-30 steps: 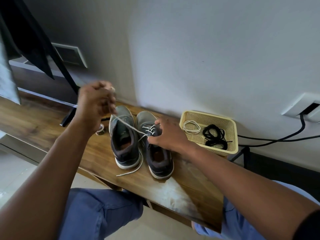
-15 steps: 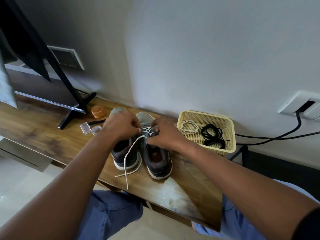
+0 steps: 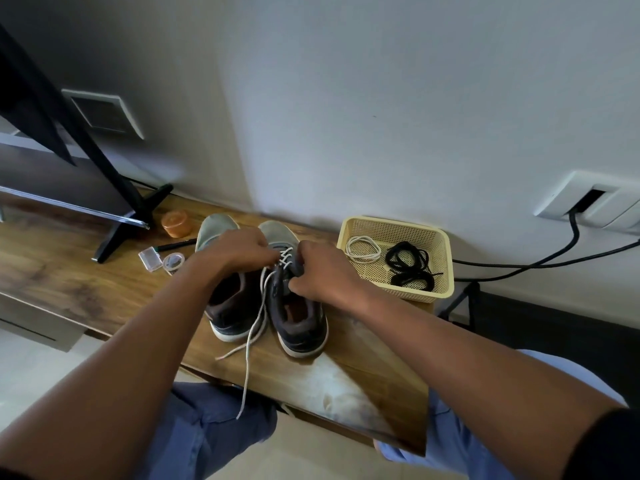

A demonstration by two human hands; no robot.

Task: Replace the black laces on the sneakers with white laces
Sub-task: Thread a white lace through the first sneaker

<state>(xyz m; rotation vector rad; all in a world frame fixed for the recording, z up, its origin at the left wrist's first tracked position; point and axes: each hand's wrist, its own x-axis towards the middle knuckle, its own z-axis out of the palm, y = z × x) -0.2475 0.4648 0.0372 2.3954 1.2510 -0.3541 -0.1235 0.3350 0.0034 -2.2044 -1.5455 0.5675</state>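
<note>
Two grey sneakers stand side by side on the wooden shelf [image 3: 62,271], toes to the wall: the left sneaker [image 3: 228,306] and the right sneaker [image 3: 301,323]. A white lace [image 3: 254,327] is threaded through the right sneaker's lower eyelets, and its loose ends trail between the shoes and over the shelf's front edge. My left hand [image 3: 239,249] pinches the lace at the eyelets. My right hand [image 3: 322,271] grips the right sneaker's eyelet flap. A cream basket [image 3: 440,268] to the right holds a coiled white lace [image 3: 363,247] and black laces [image 3: 410,268].
A TV stand leg [image 3: 124,220] rests at the back left. Near it lie an orange lid [image 3: 176,223], a pen [image 3: 176,244], a small clear box [image 3: 150,259] and a tape roll [image 3: 173,262]. Black cables [image 3: 540,261] run from a wall socket at the right.
My left hand came down from a raised pull on the lace to the right sneaker's eyelets. The lace has gone slack and now hangs over the shelf edge. My right hand stayed at the shoe.
</note>
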